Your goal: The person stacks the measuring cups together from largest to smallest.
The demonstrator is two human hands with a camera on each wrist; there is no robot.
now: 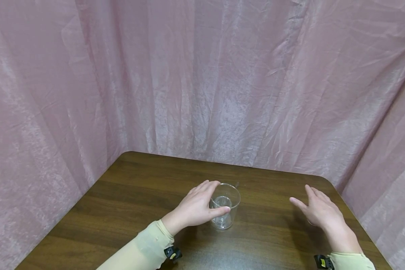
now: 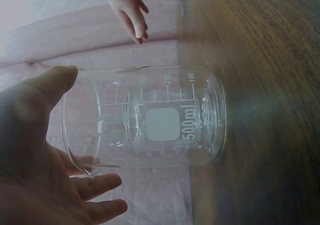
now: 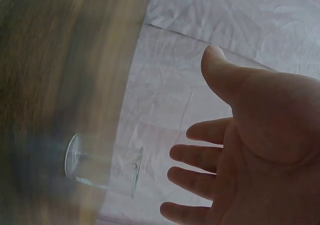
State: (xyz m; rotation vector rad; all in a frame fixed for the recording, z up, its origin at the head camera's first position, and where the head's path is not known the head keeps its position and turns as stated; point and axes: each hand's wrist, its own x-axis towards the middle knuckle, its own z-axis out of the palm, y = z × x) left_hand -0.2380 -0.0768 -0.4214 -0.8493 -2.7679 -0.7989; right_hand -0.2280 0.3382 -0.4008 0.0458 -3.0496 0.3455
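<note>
A clear glass beaker (image 1: 234, 210) stands upright on the table, marked 500ml in the left wrist view. Through its wall shows a smaller glass vessel (image 2: 131, 120), seemingly inside it. My left hand (image 1: 197, 206) straddles the beaker's rim, thumb on the near side and fingers on the far side, spread and fairly straight; whether they touch the glass I cannot tell. My right hand (image 1: 322, 213) is raised over the table's right side, thumb apart, holding nothing. Near it, in the right wrist view, stands another clear glass vessel (image 3: 102, 165), mostly hidden behind that hand in the head view.
The brown wooden table (image 1: 138, 187) has rounded far corners. Pink curtains (image 1: 222, 75) hang behind and at both sides of it. Each sleeve cuff carries a small black device (image 1: 173, 253).
</note>
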